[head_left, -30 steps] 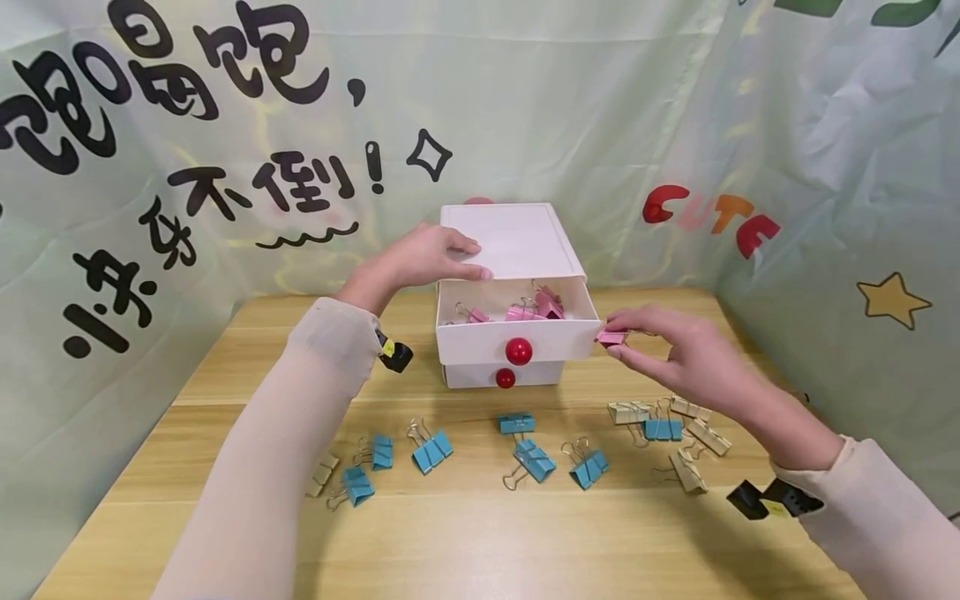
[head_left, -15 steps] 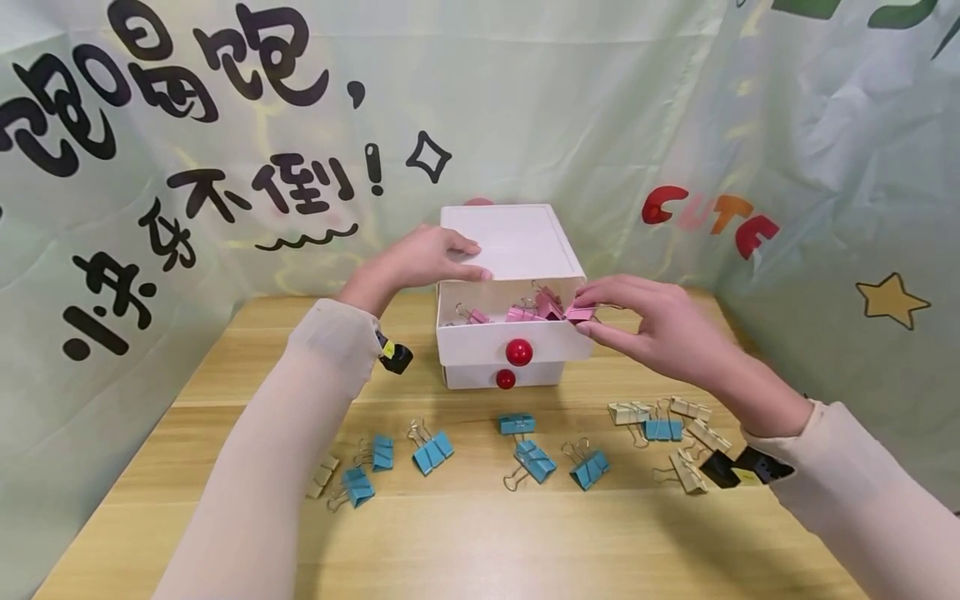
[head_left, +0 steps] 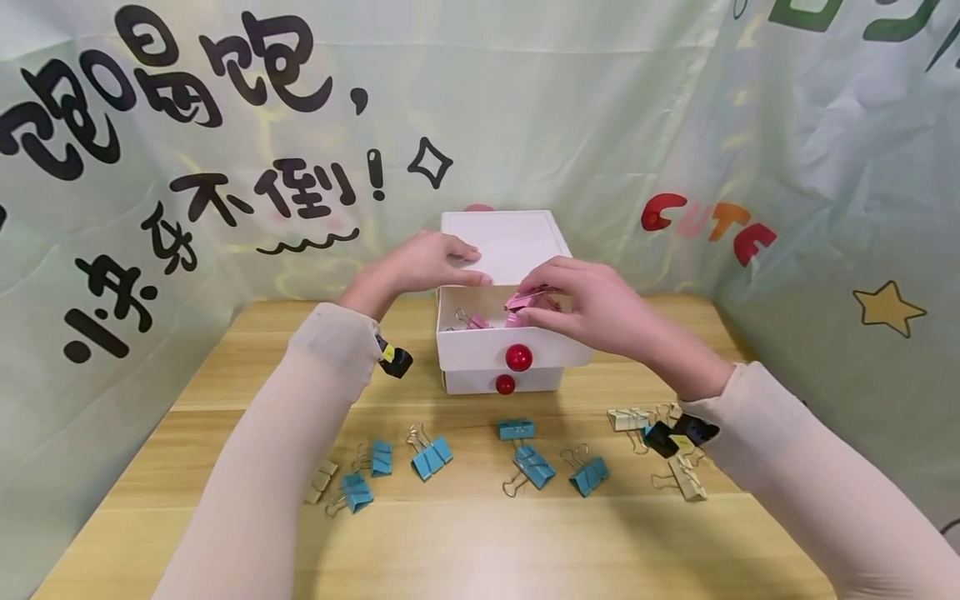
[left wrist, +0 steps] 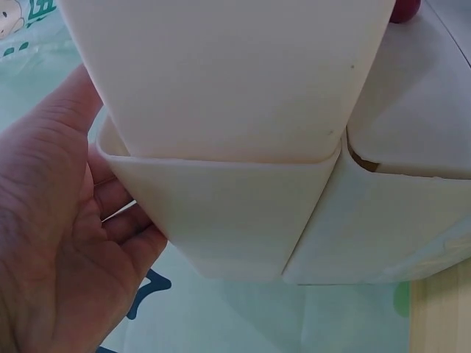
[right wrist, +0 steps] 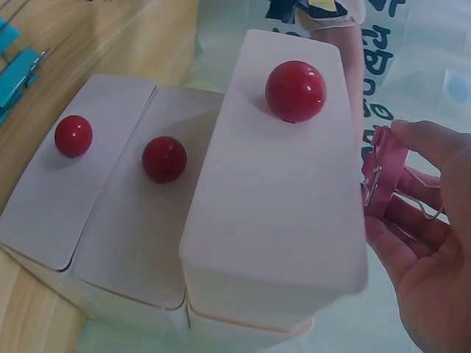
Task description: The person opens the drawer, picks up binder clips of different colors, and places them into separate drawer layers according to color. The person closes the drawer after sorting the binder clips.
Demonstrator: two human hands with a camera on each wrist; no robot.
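Note:
A small white drawer cabinet [head_left: 504, 242] stands on the table with its top drawer [head_left: 480, 348] pulled out. My left hand [head_left: 429, 260] rests on the cabinet's top near the left front edge; the left wrist view shows that hand [left wrist: 81, 220] against the white casing [left wrist: 221, 213]. Between thumb and fingers, my right hand [head_left: 592, 304] pinches a pink binder clip [head_left: 522, 302] over the open drawer. Its wire handles point back toward the palm in the right wrist view, where the pink clip [right wrist: 386, 173] shows beside the drawer front [right wrist: 280, 191]. Another pink clip [head_left: 474, 320] lies inside the drawer.
Blue binder clips [head_left: 431, 457] lie scattered in front of the cabinet. Several cream clips [head_left: 686, 479] are at the right, partly under my right sleeve, and one cream clip [head_left: 321, 482] is by my left sleeve. A printed cloth [head_left: 600, 125] hangs behind the table.
My right hand has moved left with the pink binder clip, from beside the drawer's right corner to over its inside. My left hand stays on the cabinet top.

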